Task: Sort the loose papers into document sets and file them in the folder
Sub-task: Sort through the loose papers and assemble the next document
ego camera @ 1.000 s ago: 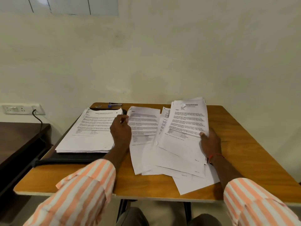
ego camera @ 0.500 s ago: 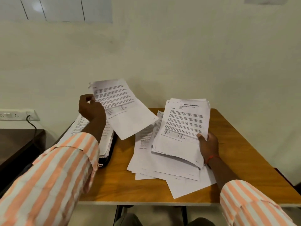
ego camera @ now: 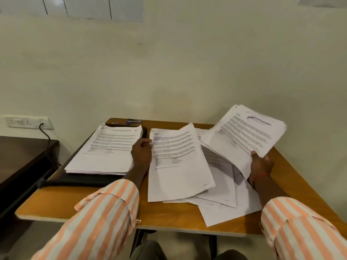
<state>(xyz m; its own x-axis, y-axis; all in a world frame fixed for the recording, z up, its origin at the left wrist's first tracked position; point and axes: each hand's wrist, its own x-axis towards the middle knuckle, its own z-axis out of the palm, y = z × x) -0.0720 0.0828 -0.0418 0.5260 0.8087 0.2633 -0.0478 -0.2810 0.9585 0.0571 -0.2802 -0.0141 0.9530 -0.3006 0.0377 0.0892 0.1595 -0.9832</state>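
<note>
Head view, the only one I have. The left hand (ego camera: 141, 153) pinches the left edge of a single printed sheet (ego camera: 178, 166), fingers curled onto it. The sheet lies mostly flat on the loose papers (ego camera: 225, 209) fanned over the middle of the table (ego camera: 169, 220), with its far corner lifted. The right hand (ego camera: 261, 166) is clamped on the near edge of a thin bundle (ego camera: 247, 136), thumb on top, and the bundle is tilted up off the heap toward the wall. A squared stack (ego camera: 105, 151) rests on the black folder (ego camera: 78, 180) at table left, with a stapler (ego camera: 134, 121) behind it. Handling judgement: the sheets are light and limp, and they slide on one another. I would take each one near a corner, thumb over and fingers under, and grip the bundle firmly so it neither fans nor creases. Sorting looks partway done.
</note>
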